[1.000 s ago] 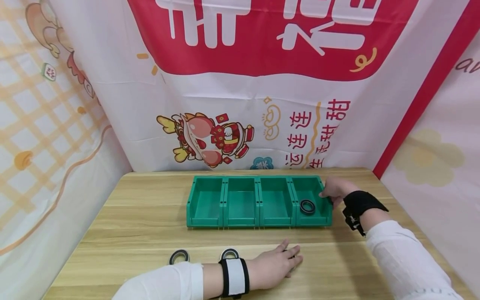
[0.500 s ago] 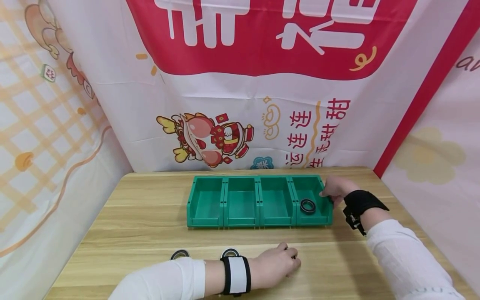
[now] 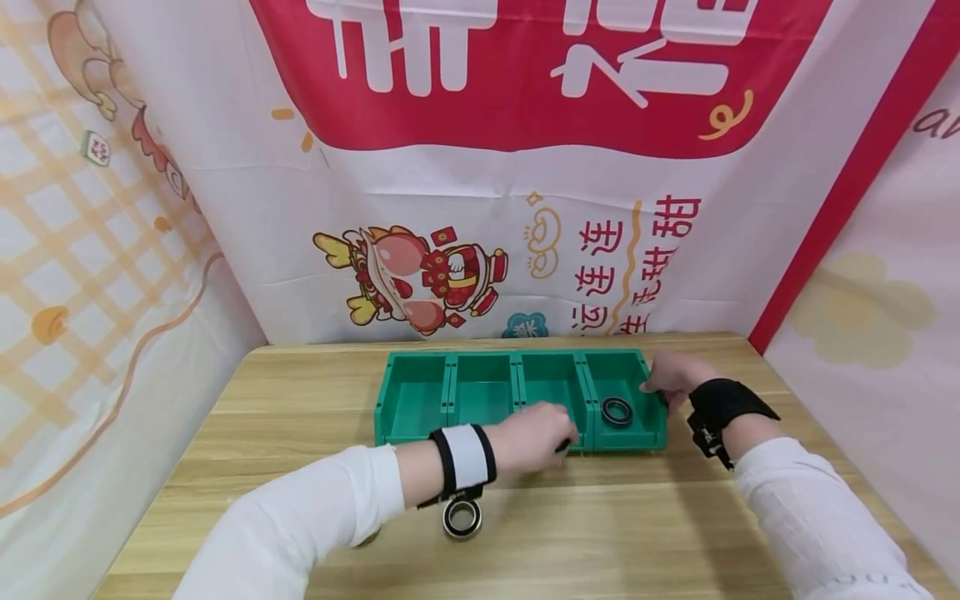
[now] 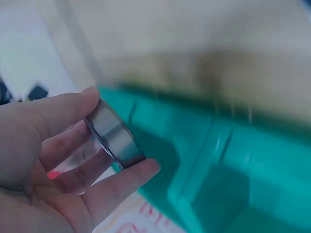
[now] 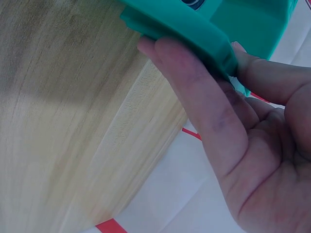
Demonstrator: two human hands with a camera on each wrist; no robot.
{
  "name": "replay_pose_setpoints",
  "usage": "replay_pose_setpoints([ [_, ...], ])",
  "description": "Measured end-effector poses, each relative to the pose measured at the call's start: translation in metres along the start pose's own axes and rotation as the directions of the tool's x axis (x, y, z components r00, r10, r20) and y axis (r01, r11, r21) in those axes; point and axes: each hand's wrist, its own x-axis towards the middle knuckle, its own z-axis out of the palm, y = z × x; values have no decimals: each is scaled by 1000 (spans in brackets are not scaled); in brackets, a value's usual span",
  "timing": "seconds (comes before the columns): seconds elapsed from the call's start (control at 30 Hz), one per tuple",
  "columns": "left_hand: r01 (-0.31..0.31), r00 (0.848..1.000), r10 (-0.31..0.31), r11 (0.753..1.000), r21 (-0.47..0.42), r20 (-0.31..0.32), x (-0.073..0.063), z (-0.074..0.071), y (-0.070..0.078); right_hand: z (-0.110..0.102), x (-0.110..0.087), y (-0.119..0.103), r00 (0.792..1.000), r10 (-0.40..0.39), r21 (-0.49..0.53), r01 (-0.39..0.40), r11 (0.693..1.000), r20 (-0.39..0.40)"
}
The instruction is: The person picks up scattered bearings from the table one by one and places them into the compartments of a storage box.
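My left hand (image 3: 531, 437) pinches a metal ball bearing (image 4: 115, 135) between thumb and fingers, over the front edge of the green bins (image 3: 483, 392). In the left wrist view the bearing's shiny outer ring faces the camera, tilted. My right hand (image 3: 672, 379) grips the outer side wall of the rightmost bin, thumb inside and fingers outside, as the right wrist view shows of the bin wall (image 5: 194, 36). A second bearing (image 3: 617, 412) with a black seal lies inside that rightmost bin.
Another bearing (image 3: 462, 517) lies on the wooden table (image 3: 600, 533) in front of the bins. One more bearing (image 3: 367, 539) is mostly hidden under the left sleeve. A printed cloth (image 3: 480, 192) hangs behind the table.
My left hand has closed on a bearing on the table, lifted it and moved it forward to the bins' front. The right hand keeps its hold on the bin wall.
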Motion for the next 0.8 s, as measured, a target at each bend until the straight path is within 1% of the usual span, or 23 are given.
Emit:
replay_pose_setpoints([
  [0.03, 18, 1000, -18, 1000, -3, -4, 4, -6, -3, 0, 0, 0, 1000, -3, -1, 3, 1000, -1],
  [0.1, 53, 998, -53, 999, -3, -24, 13, -13, -8, -1, 0, 2, 1000, 3, 1, -3, 1000, -2],
  [0.17, 86, 996, -86, 996, 3, -35, 22, -16, -14, -1, 1, 3, 1000, 3, 6, -3, 1000, -1],
  [0.23, 118, 992, -118, 993, -5, -43, 31, -15, -20, -1, 2, 4, 1000, 3, 6, -3, 1000, 5],
  [0.4, 199, 978, -200, 980, -30, -57, 51, -6, -32, 0, 4, 4, 1000, 8, 19, -8, 1000, 24],
  [0.57, 256, 965, -257, 966, -26, -56, 67, 6, -44, -1, 4, 3, 999, 22, 34, -23, 999, 38],
  [0.7, 292, 955, -292, 956, -5, -50, 79, 16, -53, -2, 3, 2, 999, 7, 38, -9, 999, 41],
  [0.8, 319, 947, -319, 948, 2, -38, 88, 23, -57, -2, 3, 2, 999, -2, 41, 1, 999, 41],
])
